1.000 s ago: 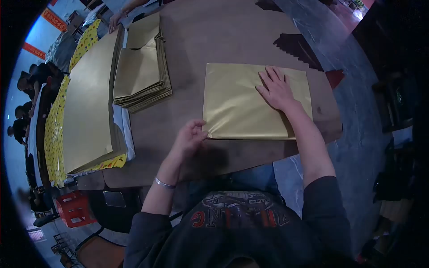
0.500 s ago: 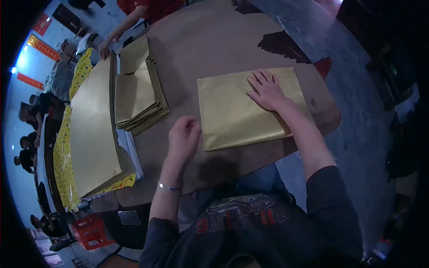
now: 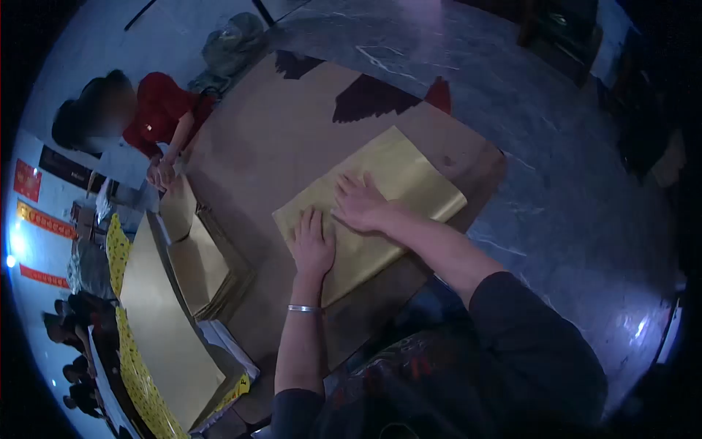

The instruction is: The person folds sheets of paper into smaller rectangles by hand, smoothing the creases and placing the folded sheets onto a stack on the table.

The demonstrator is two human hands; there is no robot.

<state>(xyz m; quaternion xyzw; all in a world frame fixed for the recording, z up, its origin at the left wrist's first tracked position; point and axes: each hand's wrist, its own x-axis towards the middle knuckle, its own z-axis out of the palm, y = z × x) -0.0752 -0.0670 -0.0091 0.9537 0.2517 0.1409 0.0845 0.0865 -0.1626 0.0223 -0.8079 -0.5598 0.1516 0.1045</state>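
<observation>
A folded sheet of gold paper (image 3: pixel 409 186) lies flat on the brown-topped table (image 3: pixel 248 139) in front of me. My left hand (image 3: pixel 314 245) rests on its left part, fingers stretched out and close together, a silver bracelet on the wrist. My right hand (image 3: pixel 360 203) presses on the middle of the sheet with its fingers spread. The fingertips of both hands are near each other but apart. Left of the sheet stands a stack of folded gold paper (image 3: pixel 201 271). Beyond it lies a large flat gold sheet (image 3: pixel 157 307).
A person in a red top (image 3: pixel 164 110) is at the far left corner, hands at the end of the stack. Yellow patterned wrapping (image 3: pixel 139 366) sticks out under the large sheet. Dark jagged patches (image 3: pixel 373 99) mark the table's far side. More people (image 3: pixel 80 322) are farther left.
My left hand has come from beside the sheet onto it and opened out. My right hand has shifted to the sheet's middle. The view has turned, bringing the person in red further in.
</observation>
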